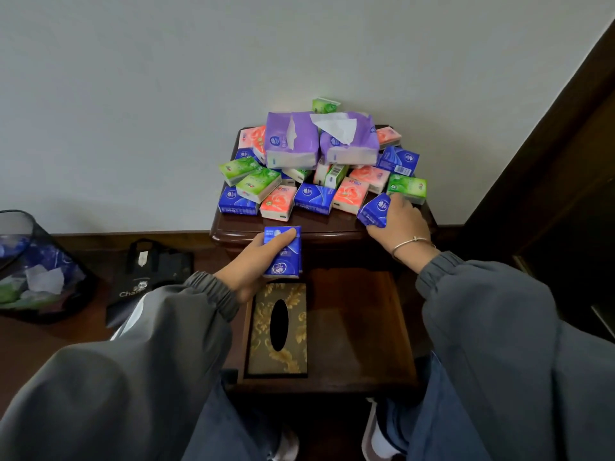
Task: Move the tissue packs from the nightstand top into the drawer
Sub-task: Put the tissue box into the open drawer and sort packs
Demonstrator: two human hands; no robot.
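Nearest the lens, two grey sleeves (pixel 139 371) are seen, with blue trousers between them at 6 o'clock. Beyond them the drawer (pixel 359 327) is pulled open; a gold-patterned tissue box (pixel 293 357) lies along its left side, at 9 o'clock within the drawer.

The left hand (pixel 256 261) is closed round a blue tissue pack (pixel 283 252), thumb across its top face; the pack is held above the drawer's far-left corner, just past the tissue box. The right hand (pixel 399 224) is curled over a second blue pack (pixel 374 211) at 4 o'clock on the nightstand top (pixel 319 224), fingers laid on it; a thin bracelet (pixel 411 242) is worn at that wrist.

The remaining tissue packs (pixel 312 191), blue, green and pink, are heaped on the top, with two large purple packs (pixel 299 141) resting on the heap at 12 o'clock, against the wall.

At 9 o'clock on the floor, a mesh waste bin (pixel 30 261) and a black bag (pixel 149 271) are noted.
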